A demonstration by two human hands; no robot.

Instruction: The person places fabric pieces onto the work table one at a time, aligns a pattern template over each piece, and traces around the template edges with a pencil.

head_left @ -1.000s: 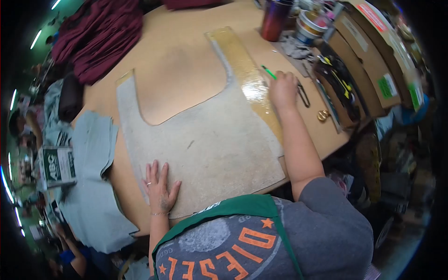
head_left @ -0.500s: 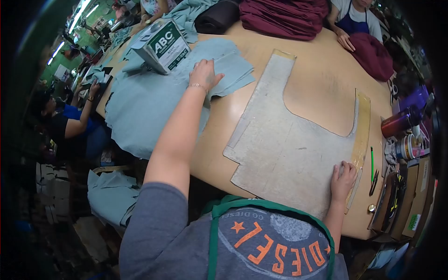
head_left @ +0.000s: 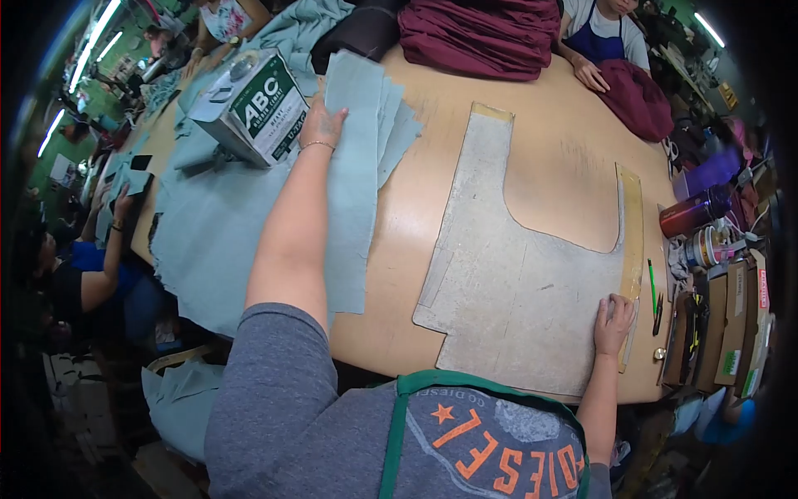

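My left hand [head_left: 322,126], a bracelet at its wrist, pinches a light blue-green fabric piece [head_left: 352,166] by its left side, beside the tin. The piece is partly raised, over more layers of the same fabric [head_left: 233,241]. Its fingertips are partly hidden by the cloth. On the right, my right hand [head_left: 613,324] rests with fingers spread on a flat grey pattern board [head_left: 532,283], near its taped right edge. The board has a deep curved cut-out and yellow tape on both arms.
An ABC tin [head_left: 266,116] stands on the fabric. Maroon cloth [head_left: 478,33] and a dark roll [head_left: 357,35] lie at the back. A green pencil [head_left: 652,274], a tumbler [head_left: 695,211] and cardboard boxes [head_left: 731,320] line the right. A co-worker [head_left: 594,37] handles maroon cloth across the table [head_left: 565,158].
My left hand has taken hold of the top fabric piece and lifted part of it, shifting the piece toward me. My right hand stays on the board. The view has turned slightly.
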